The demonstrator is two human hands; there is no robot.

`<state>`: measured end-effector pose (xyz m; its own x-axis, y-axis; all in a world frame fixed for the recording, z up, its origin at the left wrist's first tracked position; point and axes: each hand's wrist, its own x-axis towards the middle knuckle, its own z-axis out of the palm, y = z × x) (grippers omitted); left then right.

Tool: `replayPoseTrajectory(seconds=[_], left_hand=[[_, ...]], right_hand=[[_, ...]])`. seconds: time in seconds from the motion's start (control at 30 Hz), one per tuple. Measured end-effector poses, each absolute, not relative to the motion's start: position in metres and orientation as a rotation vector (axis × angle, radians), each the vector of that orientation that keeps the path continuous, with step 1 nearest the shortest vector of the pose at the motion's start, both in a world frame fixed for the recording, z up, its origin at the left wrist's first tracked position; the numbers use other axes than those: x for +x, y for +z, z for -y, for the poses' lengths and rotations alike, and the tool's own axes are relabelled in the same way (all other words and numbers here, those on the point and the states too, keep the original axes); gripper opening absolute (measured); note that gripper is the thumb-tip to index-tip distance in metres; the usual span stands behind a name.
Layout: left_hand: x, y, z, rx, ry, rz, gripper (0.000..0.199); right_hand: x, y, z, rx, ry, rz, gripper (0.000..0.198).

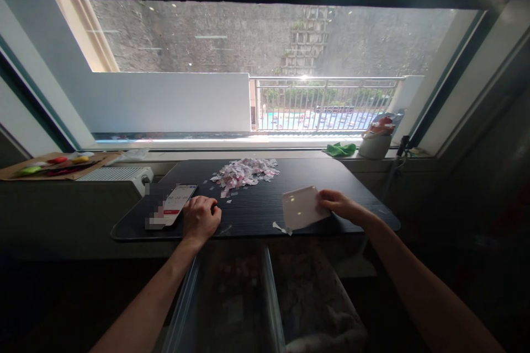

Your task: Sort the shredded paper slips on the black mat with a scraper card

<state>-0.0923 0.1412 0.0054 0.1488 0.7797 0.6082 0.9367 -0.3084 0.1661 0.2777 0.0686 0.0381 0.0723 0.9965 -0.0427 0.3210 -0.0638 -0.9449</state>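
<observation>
My right hand (334, 203) grips the right edge of a thin, pale square piece with rounded corners (301, 209). Glossy light spots show on its face, and it tilts over the front part of the black table (256, 215). Just by its lower left corner lie a few paper scraps (280, 226). My left hand (202, 217) rests with curled fingers near the table's front left; whatever may be inside them is hidden. Beside that hand lies a phone (180, 204) with a lit screen. A heap of torn paper scraps (247, 171) sits at the back middle of the table.
Beyond the table runs a window sill with a green cloth (340, 149) and a white container (375, 143). A white radiator (120, 175) stands at the left, near cardboard (25, 170) bearing colourful items. Under the table's front edge is a clear-sided bin (271, 292).
</observation>
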Motion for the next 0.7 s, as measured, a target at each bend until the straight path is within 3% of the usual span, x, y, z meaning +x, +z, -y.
replayPoseTrajectory(seconds=[0.4,0.7], left_hand=[[-0.092,0.005,-0.141,-2.177,-0.946,1.652,0.020],[-0.092,0.005,-0.141,-2.164,-0.909,1.662,0.021]], right_hand=[[0.248,0.034,-0.094,-1.519,0.830,1.333,0.009],[0.254,0.028,-0.085,-1.513,0.931,1.384,0.011]])
